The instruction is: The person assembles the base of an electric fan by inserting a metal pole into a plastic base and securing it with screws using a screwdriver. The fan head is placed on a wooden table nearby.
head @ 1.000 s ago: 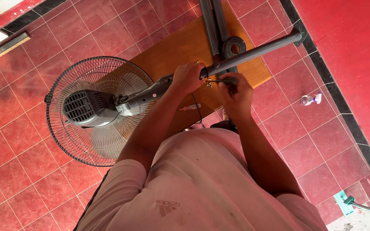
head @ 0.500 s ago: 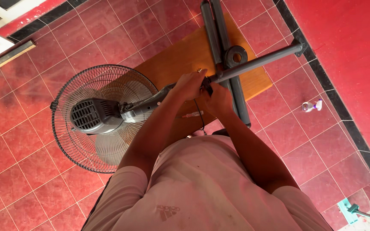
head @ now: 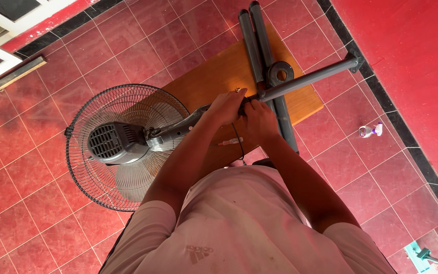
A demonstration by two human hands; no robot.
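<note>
Right hand point(head: 259, 121) has been brought in beside left hand point(head: 225, 106); both are closed around the fan pole point(head: 305, 78) joint. Fastening judged underway; steady grip needed next.

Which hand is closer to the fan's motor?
Left. The left hand grips the pole on the side toward the motor; the right hand sits beside it, farther from the motor.

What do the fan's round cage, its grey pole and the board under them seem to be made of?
The cage looks like thin metal wire, dark with a slight shine. The grey pole seems to be painted metal tube, though plastic is possible. The board looks like wood, orange-brown with a smooth, faintly glossy finish.
</note>
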